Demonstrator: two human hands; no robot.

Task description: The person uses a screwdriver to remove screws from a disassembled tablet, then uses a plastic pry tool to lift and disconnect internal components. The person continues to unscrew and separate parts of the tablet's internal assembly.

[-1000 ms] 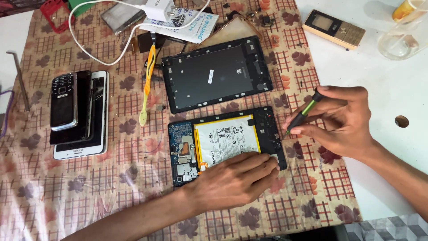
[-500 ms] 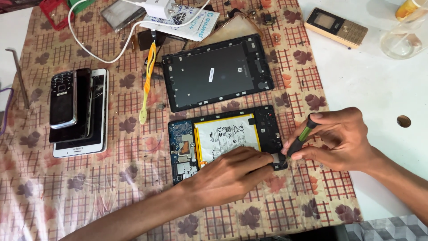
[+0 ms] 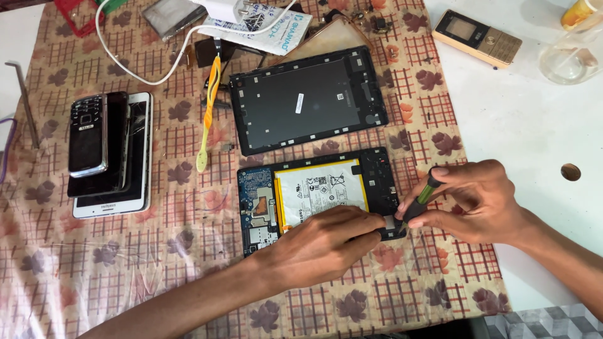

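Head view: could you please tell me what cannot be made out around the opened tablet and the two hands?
- Screwdriver tip: hidden between the right hand and the left hand's fingers, so the exact contact spot on the tablet is unclear.
- Tablet's lower edge: covered by the left hand.
- Phones under the top one: mostly hidden by the stack.
- Glass dish and yellow bottle: cut off by the frame edge.

The opened tablet lies flat and face down just below the detached black back cover, its long side running left to right. Its blue circuit board sits at the left end, the white battery in the middle. At its lower right corner I hold my small screwdriver, black-shafted with a green grip, tilted tip-down.
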